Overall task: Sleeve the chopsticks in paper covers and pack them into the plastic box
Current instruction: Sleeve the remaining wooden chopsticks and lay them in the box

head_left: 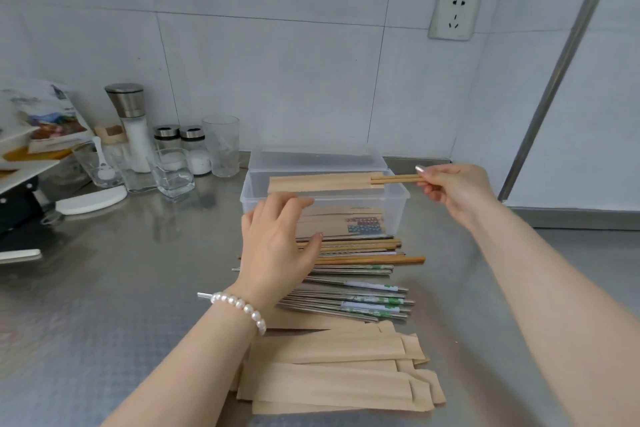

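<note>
A: Counter (pixel 114 288), steel, against a tiled wall (pixel 277 62). Biggest holder on it?

B: Clear plastic box (pixel 394 208), open, its lid (pixel 317 159) just behind. Inside, on the floor of it: several sleeved pairs lying lengthwise, patterned ends showing at right.

A: And over the box?

B: One sleeved pair (pixel 318 182) held level above the rim. Right hand (pixel 453 189) pinches the bare wooden ends sticking out of the cover. Left hand (pixel 277 246) hangs over the near wall, fingers loose and spread, holding nothing.

A: In front of the box?

B: Loose chopsticks (pixel 360 274), wood and metal mixed. Nearer still, a stack of paper covers (pixel 332 381).

A: Small vessels?

B: Far left: grinder (pixel 130 121), white grains inside. Two shakers (pixel 181 140). Tall glass (pixel 221 146), contents unclear. Low glass (pixel 173 173), whitish contents.
</note>
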`<action>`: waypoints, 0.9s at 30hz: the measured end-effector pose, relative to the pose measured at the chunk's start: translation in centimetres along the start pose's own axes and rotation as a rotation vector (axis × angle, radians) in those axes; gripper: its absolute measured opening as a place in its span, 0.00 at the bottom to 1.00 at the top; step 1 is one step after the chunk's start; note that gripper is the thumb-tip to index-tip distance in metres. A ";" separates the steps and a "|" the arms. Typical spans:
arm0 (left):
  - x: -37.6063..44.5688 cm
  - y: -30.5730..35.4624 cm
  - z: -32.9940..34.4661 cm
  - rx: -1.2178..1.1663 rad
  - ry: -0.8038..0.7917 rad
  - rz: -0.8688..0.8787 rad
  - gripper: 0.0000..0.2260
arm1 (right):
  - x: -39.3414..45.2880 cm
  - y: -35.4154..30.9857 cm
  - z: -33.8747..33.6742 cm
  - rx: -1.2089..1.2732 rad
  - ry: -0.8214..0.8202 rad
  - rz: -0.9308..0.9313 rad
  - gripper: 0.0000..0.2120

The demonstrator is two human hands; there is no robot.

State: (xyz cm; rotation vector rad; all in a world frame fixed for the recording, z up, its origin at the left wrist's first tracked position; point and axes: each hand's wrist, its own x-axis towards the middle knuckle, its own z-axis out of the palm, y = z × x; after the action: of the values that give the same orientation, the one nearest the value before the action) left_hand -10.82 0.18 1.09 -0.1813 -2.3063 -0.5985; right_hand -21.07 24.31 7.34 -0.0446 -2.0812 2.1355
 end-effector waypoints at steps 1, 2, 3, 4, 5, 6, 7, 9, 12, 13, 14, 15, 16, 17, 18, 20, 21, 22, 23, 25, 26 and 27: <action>0.0 -0.1 0.0 -0.006 -0.011 -0.011 0.20 | 0.6 -0.4 0.5 -0.047 0.001 -0.002 0.02; 0.1 -0.2 -0.1 -0.011 -0.018 -0.020 0.20 | 1.2 -0.7 1.1 -0.094 0.003 0.002 0.02; 0.2 -0.2 -0.1 -0.012 -0.021 -0.026 0.20 | 1.8 -0.9 1.8 -0.145 0.002 0.011 0.02; 0.2 -0.3 -0.1 -0.013 -0.024 -0.030 0.20 | 2.3 -1.0 2.5 -0.199 0.003 0.026 0.03; 0.2 -0.3 -0.1 -0.013 -0.026 -0.031 0.19 | 2.7 -0.9 3.2 -0.260 0.006 0.047 0.04; 0.2 -0.3 -0.2 -0.013 -0.028 -0.030 0.20 | 3.2 -0.9 4.0 -0.329 0.016 0.070 0.06; 0.3 -0.3 -0.1 -0.013 -0.032 -0.027 0.20 | 3.6 -0.7 4.8 -0.411 0.040 0.086 0.07; 0.1 -0.2 0.1 -0.012 -0.045 -0.023 0.20 | 4.2 -0.1 6.0 -0.585 0.131 0.078 0.08; 0.0 -0.4 0.3 -0.010 -0.071 -0.024 0.19 | 3.8 1.1 7.2 -0.844 0.230 -0.004 0.11; -0.1 -0.5 0.3 -0.011 -0.086 -0.020 0.19 | 3.7 1.5 7.4 -0.951 0.239 -0.053 0.12; -0.1 -0.5 0.4 -0.014 -0.108 -0.014 0.20 | 3.6 1.9 7.5 -1.053 0.235 -0.103 0.14; -0.1 -0.5 0.4 -0.022 -0.134 -0.005 0.20 | 3.5 2.3 7.5 -1.138 0.222 -0.143 0.17; -0.2 -0.4 0.4 -0.032 -0.157 0.005 0.20 | 3.3 2.4 7.5 -1.203 0.205 -0.165 0.18; -0.2 -0.3 0.5 -0.039 -0.175 0.018 0.20 | 3.2 2.4 7.2 -1.246 0.186 -0.181 0.19; -0.2 -0.2 0.5 -0.042 -0.191 0.031 0.20 | 2.8 2.1 6.9 -1.249 0.170 -0.217 0.19; -0.3 -0.3 0.7 -0.044 -0.217 0.050 0.18 | 1.6 1.4 5.9 -1.129 0.136 -0.378 0.14; -0.4 -0.3 0.8 -0.047 -0.231 0.052 0.17 | 0.7 1.0 5.2 -1.003 0.092 -0.436 0.11; -0.5 -0.4 0.9 -0.049 -0.245 0.053 0.15 | -0.2 0.5 4.4 -0.877 0.016 -0.443 0.07; -0.5 -0.3 0.9 -0.049 -0.261 0.056 0.13 | -1.0 0.1 3.4 -0.800 -0.107 -0.403 0.02; -0.7 -0.2 1.0 -0.050 -0.294 0.067 0.11 | -2.4 -0.2 1.5 -0.840 -0.383 -0.266 0.05; -0.7 -0.1 1.1 -0.052 -0.308 0.072 0.10 | -2.7 0.2 0.6 -0.884 -0.463 -0.199 0.07; -0.8 0.0 1.2 -0.054 -0.320 0.077 0.10 | -2.8 0.9 -0.3 -0.913 -0.489 -0.149 0.09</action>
State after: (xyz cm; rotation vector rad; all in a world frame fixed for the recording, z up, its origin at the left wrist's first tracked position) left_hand -10.99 0.81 -0.19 -0.4160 -2.5772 -0.6297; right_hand -18.38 24.18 6.18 0.5468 -3.0280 1.0144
